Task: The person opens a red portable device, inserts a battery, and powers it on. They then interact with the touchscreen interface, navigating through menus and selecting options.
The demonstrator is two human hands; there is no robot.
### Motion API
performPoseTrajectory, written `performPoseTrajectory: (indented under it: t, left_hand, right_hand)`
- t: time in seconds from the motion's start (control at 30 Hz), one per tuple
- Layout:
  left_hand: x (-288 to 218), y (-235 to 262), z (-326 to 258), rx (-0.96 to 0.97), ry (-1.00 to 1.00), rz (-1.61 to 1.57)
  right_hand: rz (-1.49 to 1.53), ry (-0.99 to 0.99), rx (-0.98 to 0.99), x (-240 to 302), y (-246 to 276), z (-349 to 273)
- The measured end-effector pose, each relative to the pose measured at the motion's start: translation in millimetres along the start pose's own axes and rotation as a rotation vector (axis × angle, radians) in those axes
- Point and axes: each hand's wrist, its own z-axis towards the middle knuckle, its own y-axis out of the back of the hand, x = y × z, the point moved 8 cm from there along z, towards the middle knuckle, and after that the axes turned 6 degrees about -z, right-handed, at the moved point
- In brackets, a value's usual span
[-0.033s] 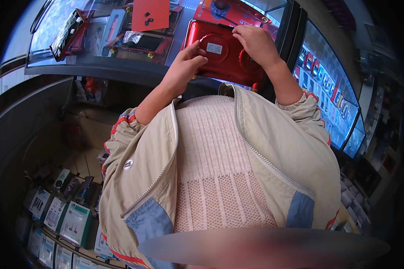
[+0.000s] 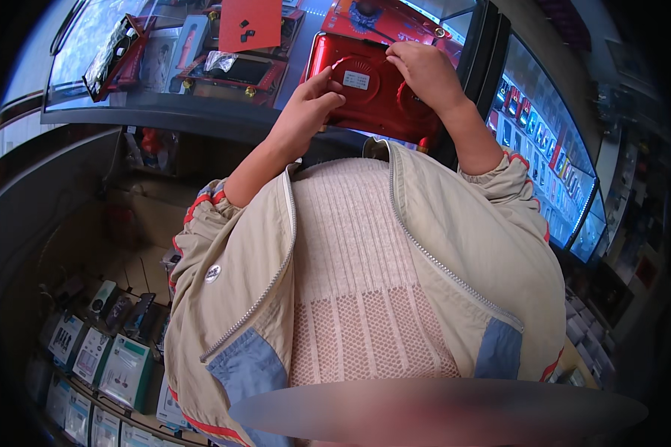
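Note:
A glossy red portable player (image 2: 376, 112), probably a small speaker-type device, lies back side up at the counter's near edge. It has round raised rings and a white label (image 2: 356, 80). At its left side is my left hand (image 2: 314, 103), fingers half curled against the casing, the index fingertip by the left ring. My right hand (image 2: 423, 71) lies over the upper right of the casing. Its thumb and fingers are pinched together at the dark strip along the far edge; anything between them is hidden. The right ring is partly covered by this hand.
On the glass counter are a red card (image 2: 251, 15) with small black pieces, a dark device (image 2: 246, 71) and a narrow open box (image 2: 113, 58). A lit display case (image 2: 548, 141) stands right. Boxed goods (image 2: 127, 372) fill a shelf at lower left.

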Motion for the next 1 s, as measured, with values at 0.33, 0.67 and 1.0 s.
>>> performPoseTrajectory:
  t: [0.33,0.67,1.0]
  left_hand:
    - [-0.7,1.7,-3.1,0.001,0.012,-0.015]
    - [1.6,5.6,-2.3,-0.006,0.015,-0.021]
    - [1.7,5.7,-0.8,0.013,-0.010,-0.011]
  right_hand:
    - [0.058,-0.028,-0.043,-3.5,0.4,-1.9]
    - [0.007,-0.018,-0.026,-3.0,0.5,-0.3]
    - [-0.130,0.027,-0.016,3.9,-1.6,4.5]
